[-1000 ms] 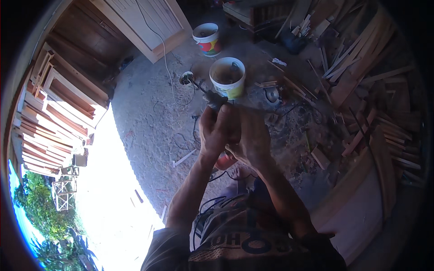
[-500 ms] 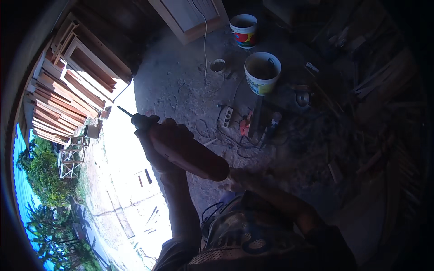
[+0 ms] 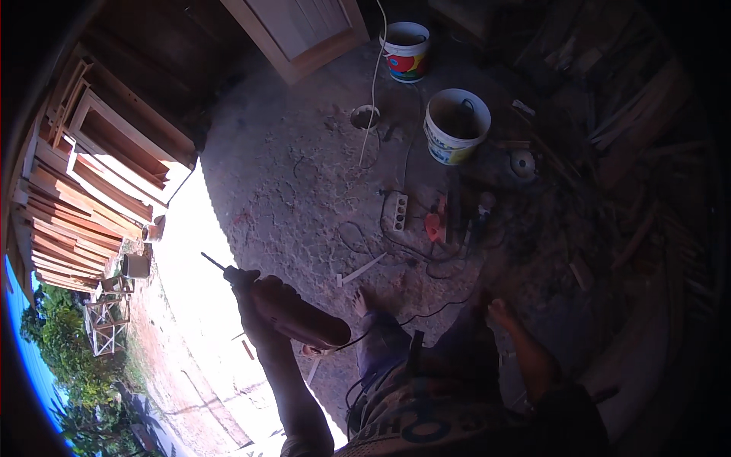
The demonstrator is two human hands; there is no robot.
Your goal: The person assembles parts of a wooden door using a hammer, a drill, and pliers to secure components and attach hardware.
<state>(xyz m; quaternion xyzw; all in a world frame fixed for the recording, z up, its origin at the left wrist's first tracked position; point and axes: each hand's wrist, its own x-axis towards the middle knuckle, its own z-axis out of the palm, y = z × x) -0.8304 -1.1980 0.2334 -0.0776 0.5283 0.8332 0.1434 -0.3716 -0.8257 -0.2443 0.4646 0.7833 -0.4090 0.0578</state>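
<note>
My left hand (image 3: pixel 259 301) is wrapped around the front of a corded power drill (image 3: pixel 316 324). Its thin bit (image 3: pixel 213 261) points up and left, over the edge of the sunlit ground. From the drill's rear a dark cord (image 3: pixel 411 318) runs right, across my legs. Lower right, my right hand (image 3: pixel 500 312) hangs beside my right leg with its fingers curled. The cord's far part comes close to that hand, but shadow hides whether the fingers hold it.
On the rough floor ahead lie a pale try square (image 3: pixel 360 272), a socket strip (image 3: pixel 400 212) with cables, and an orange tool (image 3: pixel 435 226). Two buckets (image 3: pixel 457 141) stand farther off. Wooden frames (image 3: pixel 122 137) lean at left; a panelled door (image 3: pixel 301 46) is at the top.
My left hand and the drill have moved lower in view. My right hand has left the drill's rear and moved right, to beside my leg. The view has shifted, now showing my feet.
</note>
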